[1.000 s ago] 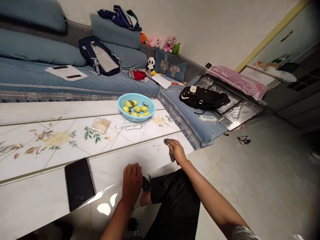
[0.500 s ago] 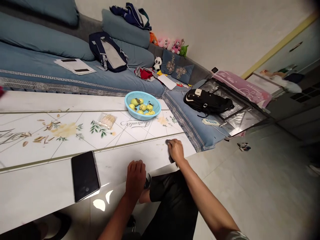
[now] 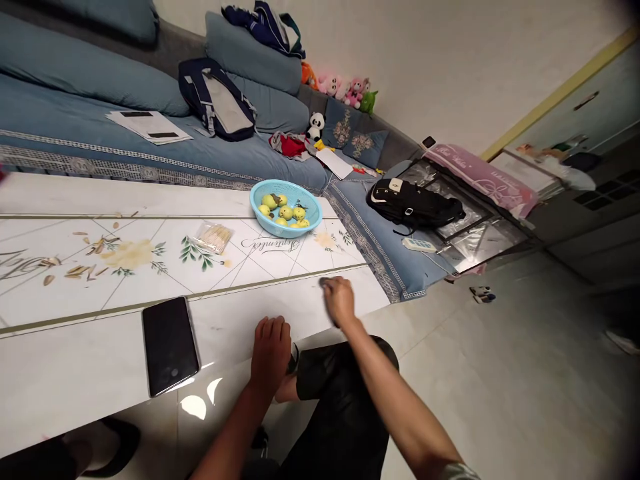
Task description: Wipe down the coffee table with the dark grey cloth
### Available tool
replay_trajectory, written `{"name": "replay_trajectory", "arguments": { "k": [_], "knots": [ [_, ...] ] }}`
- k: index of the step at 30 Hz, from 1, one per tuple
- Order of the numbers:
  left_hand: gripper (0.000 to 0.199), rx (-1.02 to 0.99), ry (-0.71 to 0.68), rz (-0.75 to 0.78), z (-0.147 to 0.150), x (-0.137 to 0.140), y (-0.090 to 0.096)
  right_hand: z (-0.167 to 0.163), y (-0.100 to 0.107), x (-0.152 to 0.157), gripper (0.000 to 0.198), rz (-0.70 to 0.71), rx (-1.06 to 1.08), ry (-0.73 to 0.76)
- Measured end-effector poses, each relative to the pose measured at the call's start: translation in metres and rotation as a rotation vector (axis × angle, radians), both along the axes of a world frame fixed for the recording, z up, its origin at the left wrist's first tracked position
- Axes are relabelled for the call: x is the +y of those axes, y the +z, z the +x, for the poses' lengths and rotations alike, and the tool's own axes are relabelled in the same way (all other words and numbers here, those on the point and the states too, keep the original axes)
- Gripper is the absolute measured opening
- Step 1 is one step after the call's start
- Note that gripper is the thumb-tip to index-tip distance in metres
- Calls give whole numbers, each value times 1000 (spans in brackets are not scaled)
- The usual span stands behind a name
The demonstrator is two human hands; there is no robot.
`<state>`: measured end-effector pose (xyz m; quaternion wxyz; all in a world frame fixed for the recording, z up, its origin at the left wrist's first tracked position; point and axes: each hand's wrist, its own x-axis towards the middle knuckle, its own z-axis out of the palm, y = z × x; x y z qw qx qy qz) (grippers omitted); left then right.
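One word in script, "September", can be read on the table, beside the blue basket. The right hand grips a mostly hidden dark object that shows past the fingertips and below the palm. Left hand: fingers curled, contents unclear.

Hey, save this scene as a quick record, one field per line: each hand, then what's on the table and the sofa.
Right hand: gripping a dark object, mostly hidden by the fingers
Left hand: at the table's near edge, fingers curled, palm hidden
White table: smartphone, clear bag of thin sticks, light-blue basket of yellow-green fruits, scattered husk-like bits
Blue sofa: navy-and-grey backpack, papers, panda plush, black backpack
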<state>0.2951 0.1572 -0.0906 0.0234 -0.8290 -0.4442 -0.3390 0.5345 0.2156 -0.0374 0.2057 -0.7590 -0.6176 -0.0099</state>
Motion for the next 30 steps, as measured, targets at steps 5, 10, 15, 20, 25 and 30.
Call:
{"name": "replay_trajectory", "arguments": {
  "k": [5, 10, 15, 20, 25, 30],
  "knots": [
    [23, 11, -24, 10, -3, 0, 1, -55, -23, 3, 29, -36, 80, 232],
    [26, -36, -16, 29, -2, 0, 4, 52, 16, -16, 33, -24, 54, -19],
    [28, -21, -11, -18, -2, -1, 3, 19, 4, -4, 36, 5, 36, -75],
    [24, 11, -19, -20, -3, -1, -1, -59, -23, -20, 33, 24, 114, 308],
    [27, 12, -8, 0, -2, -1, -1, -9, -12, -50, 35, 49, 127, 333],
    [27, 23, 3, 13, -2, 0, 3, 4, -10, 0, 35, 23, 50, 214]
  ]
}}
